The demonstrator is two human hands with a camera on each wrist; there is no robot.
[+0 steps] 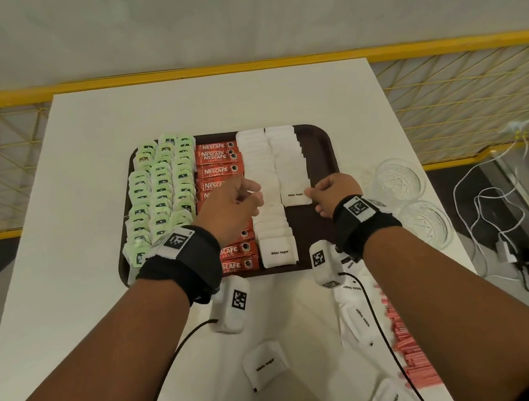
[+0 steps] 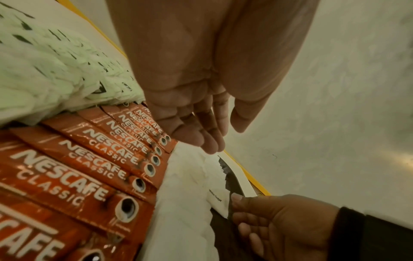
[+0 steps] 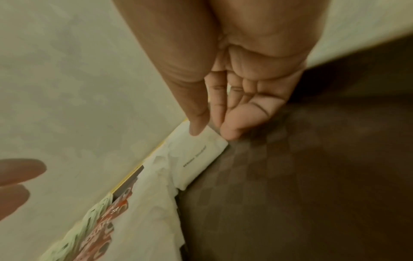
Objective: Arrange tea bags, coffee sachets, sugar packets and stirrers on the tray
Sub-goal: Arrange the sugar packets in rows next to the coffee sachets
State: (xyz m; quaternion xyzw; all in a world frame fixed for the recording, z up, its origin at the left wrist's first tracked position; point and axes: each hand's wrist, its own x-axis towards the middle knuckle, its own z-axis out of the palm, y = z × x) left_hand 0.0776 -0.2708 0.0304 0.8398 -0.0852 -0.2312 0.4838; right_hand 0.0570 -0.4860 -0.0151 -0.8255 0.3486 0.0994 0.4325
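On the tray's (image 1: 316,143) left side, rows of pale green tea bags (image 1: 161,189) overlap one another and spill over its left rim; their print is too small to read. Next come the red coffee sachets (image 1: 216,169) in one column, whose middle is hidden in the head view by the left hand (image 1: 229,206). That hand hovers above the sachets with fingers loosely curled and holds nothing; the left wrist view shows its fingertips (image 2: 210,143) over the edge of the first white column. Two columns of sugar packets (image 1: 261,166) follow: the first runs from far rim to near rim, the second stops halfway. At the near end of the second column the right hand (image 1: 335,194) pinches the right edge of the front sugar packet (image 1: 295,195) between thumb and fingers; the packet lies flat, and the right wrist view shows bare brown tray beside it. The tray's near right corner is hidden behind the right wrist. Off the tray, loose sugar packets (image 1: 265,365) lie near the tabletop's (image 1: 92,262) near edge, with pink stirrers (image 1: 411,350) heaped along the right edge, partly covered by the right forearm. Two clear glass bowls (image 1: 395,179) stand at the right edge beside the tray. Beyond the white tabletop runs a yellow mesh railing (image 1: 465,99); cables (image 1: 501,215) trail on the floor at right.
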